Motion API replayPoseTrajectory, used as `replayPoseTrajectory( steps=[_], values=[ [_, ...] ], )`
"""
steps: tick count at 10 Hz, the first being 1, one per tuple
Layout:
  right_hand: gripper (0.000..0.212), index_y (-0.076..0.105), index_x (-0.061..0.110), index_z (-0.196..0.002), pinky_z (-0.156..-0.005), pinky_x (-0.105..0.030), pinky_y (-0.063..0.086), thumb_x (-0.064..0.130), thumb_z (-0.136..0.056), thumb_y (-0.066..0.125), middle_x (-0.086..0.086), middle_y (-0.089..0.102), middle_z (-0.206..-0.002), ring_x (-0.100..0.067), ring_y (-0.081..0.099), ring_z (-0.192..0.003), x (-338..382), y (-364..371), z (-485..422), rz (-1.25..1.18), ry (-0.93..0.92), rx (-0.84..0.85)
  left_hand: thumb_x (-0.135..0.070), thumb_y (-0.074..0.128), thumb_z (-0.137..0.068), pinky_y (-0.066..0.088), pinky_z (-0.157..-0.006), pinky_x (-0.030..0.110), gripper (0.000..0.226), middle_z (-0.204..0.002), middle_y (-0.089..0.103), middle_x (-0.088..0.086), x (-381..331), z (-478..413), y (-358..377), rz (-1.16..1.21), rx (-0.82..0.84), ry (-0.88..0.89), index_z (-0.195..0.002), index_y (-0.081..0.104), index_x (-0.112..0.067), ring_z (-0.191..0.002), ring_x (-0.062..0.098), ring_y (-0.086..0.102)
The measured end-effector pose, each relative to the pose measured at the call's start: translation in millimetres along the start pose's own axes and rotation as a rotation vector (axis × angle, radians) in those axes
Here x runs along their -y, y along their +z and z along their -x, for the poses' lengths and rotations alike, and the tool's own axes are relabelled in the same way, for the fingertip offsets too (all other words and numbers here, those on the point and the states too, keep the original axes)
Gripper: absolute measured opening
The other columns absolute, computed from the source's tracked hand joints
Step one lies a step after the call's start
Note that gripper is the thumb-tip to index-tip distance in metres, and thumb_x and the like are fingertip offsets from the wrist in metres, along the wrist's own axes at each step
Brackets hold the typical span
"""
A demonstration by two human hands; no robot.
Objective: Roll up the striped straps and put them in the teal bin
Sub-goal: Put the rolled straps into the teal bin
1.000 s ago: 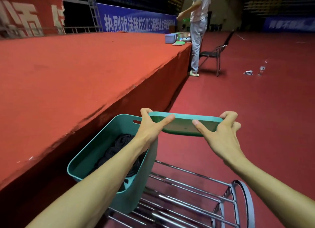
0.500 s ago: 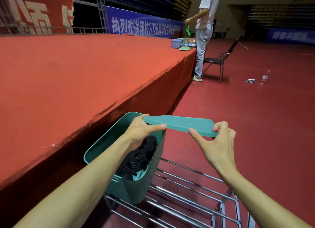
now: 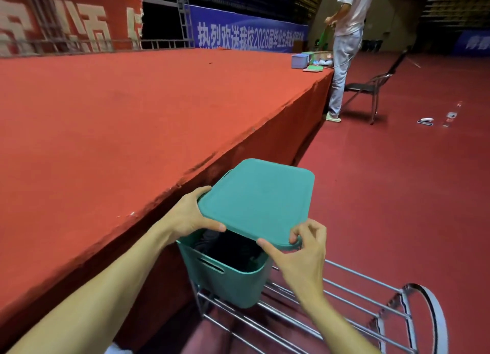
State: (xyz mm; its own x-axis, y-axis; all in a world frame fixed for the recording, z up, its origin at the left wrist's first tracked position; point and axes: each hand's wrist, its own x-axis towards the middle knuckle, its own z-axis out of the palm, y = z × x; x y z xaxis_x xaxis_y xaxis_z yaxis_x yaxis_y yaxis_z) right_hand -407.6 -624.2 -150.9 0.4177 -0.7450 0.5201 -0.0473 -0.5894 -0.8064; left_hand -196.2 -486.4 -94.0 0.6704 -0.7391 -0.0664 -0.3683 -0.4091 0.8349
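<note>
Left hand (image 3: 189, 216) and right hand (image 3: 305, 253) each pinch a near corner of the teal lid (image 3: 257, 200). Lid is tilted with its near edge raised, long axis running away from camera. Below it, the teal bin (image 3: 228, 279) sits on a wire rack (image 3: 350, 298), with dark straps (image 3: 233, 250) inside.

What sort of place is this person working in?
Likely an indoor sports hall or arena dressed for a ceremony: a raised stage covered in red carpet, a blue banner with Chinese lettering behind it, and tiered seating in the background.
</note>
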Motion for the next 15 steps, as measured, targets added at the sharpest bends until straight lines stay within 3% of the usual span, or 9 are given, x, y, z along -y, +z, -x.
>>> replayPoseTrajectory(
  steps=[3, 4, 5, 6, 10, 11, 13, 14, 15],
  values=[
    [0.053, 0.045, 0.021, -0.066, -0.077, -0.023, 0.043, 0.025, -0.055, 0.097, 0.005, 0.041, -0.105, -0.002, 0.047, -0.098, -7.6, 40.9, 28.5, 0.017, 0.035, 0.097, -0.05, 0.088, -0.028, 0.035, -0.108, 0.026, 0.137, -0.14, 0.049, -0.009, 51.0, 6.0, -15.9, -0.015, -0.001, -0.009, -0.151, 0.034, -0.022, -0.129, 0.011, 0.046],
    [0.055, 0.041, 0.028, -0.065, -0.084, -0.009, 0.037, 0.029, -0.057, 0.096, 0.015, 0.039, -0.111, -0.014, 0.049, -0.103, -8.8, 48.6, 36.2, 0.04, 0.028, 0.125, -0.032, 0.098, -0.043, 0.032, -0.104, 0.022, 0.127, -0.143, 0.045, -0.009, 63.9, 6.1, -17.9, -0.028, 0.01, 0.004, -0.152, 0.033, -0.02, -0.129, 0.008, 0.042],
    [0.053, 0.042, 0.027, -0.066, -0.08, -0.002, 0.032, 0.033, -0.058, 0.094, 0.015, 0.039, -0.111, 0.002, 0.045, -0.107, -9.6, 51.6, 41.7, 0.082, 0.026, 0.137, -0.017, 0.098, -0.054, 0.031, -0.104, 0.02, 0.118, -0.144, 0.043, -0.01, 72.4, 6.0, -17.1, -0.038, 0.004, 0.01, -0.152, 0.032, -0.019, -0.131, 0.008, 0.041],
    [0.051, 0.043, 0.029, -0.065, -0.078, -0.023, 0.039, 0.039, -0.059, 0.093, 0.007, 0.041, -0.112, 0.018, 0.039, -0.107, -6.7, 52.1, 47.7, 0.167, 0.047, 0.161, -0.042, 0.096, -0.039, 0.029, -0.105, 0.019, 0.134, -0.146, 0.041, -0.011, 75.8, 8.5, -17.4, -0.064, 0.029, 0.02, -0.153, 0.03, -0.02, -0.131, 0.006, 0.04],
    [0.049, 0.045, 0.03, -0.071, -0.076, -0.032, 0.042, 0.035, -0.06, 0.093, 0.007, 0.04, -0.111, 0.015, 0.038, -0.107, -3.3, 49.9, 57.4, 0.203, 0.03, 0.209, -0.064, 0.082, -0.033, 0.03, -0.118, 0.035, 0.138, -0.153, 0.038, -0.007, 84.7, 15.7, -20.0, -0.086, 0.052, 0.038, -0.153, 0.027, -0.027, -0.14, 0.013, 0.037],
    [0.048, 0.045, 0.029, -0.072, -0.072, -0.029, 0.041, 0.038, -0.06, 0.092, 0.009, 0.04, -0.107, 0.004, 0.044, -0.1, -3.7, 50.6, 58.5, 0.219, 0.016, 0.204, -0.084, 0.078, -0.021, 0.03, -0.116, 0.032, 0.153, -0.153, 0.038, -0.006, 94.2, 13.3, -21.0, -0.11, 0.086, 0.034, -0.153, 0.026, -0.029, -0.14, 0.013, 0.037],
    [0.052, 0.041, 0.035, -0.075, -0.074, -0.031, 0.044, 0.042, -0.063, 0.09, 0.013, 0.039, -0.103, -0.035, 0.055, -0.114, -7.9, 56.1, 62.9, 0.233, -0.014, 0.189, -0.062, 0.088, -0.034, 0.031, -0.113, 0.026, 0.138, -0.145, 0.042, -0.015, 102.6, 11.6, -22.2, -0.083, 0.088, 0.041, -0.153, 0.028, -0.027, -0.135, 0.009, 0.041],
    [0.052, 0.039, 0.036, -0.076, -0.076, -0.034, 0.049, 0.043, -0.064, 0.089, 0.014, 0.037, -0.102, -0.038, 0.055, -0.113, -8.5, 57.7, 64.3, 0.234, -0.039, 0.176, -0.076, 0.085, -0.024, 0.032, -0.109, 0.022, 0.15, -0.144, 0.043, -0.016, 107.0, 9.8, -23.1, -0.026, 0.094, 0.029, -0.154, 0.028, -0.026, -0.132, 0.005, 0.043],
    [0.053, 0.038, 0.037, -0.077, -0.076, -0.037, 0.051, 0.042, -0.065, 0.09, 0.014, 0.037, -0.102, -0.038, 0.055, -0.113, -8.7, 57.7, 65.1, 0.232, -0.05, 0.163, -0.061, 0.09, -0.037, 0.04, -0.097, 0.012, 0.138, -0.139, 0.048, -0.017, 103.2, 10.0, -18.6, 0.105, 0.09, -0.023, -0.154, 0.028, -0.025, -0.121, -0.004, 0.051]
  ],
)
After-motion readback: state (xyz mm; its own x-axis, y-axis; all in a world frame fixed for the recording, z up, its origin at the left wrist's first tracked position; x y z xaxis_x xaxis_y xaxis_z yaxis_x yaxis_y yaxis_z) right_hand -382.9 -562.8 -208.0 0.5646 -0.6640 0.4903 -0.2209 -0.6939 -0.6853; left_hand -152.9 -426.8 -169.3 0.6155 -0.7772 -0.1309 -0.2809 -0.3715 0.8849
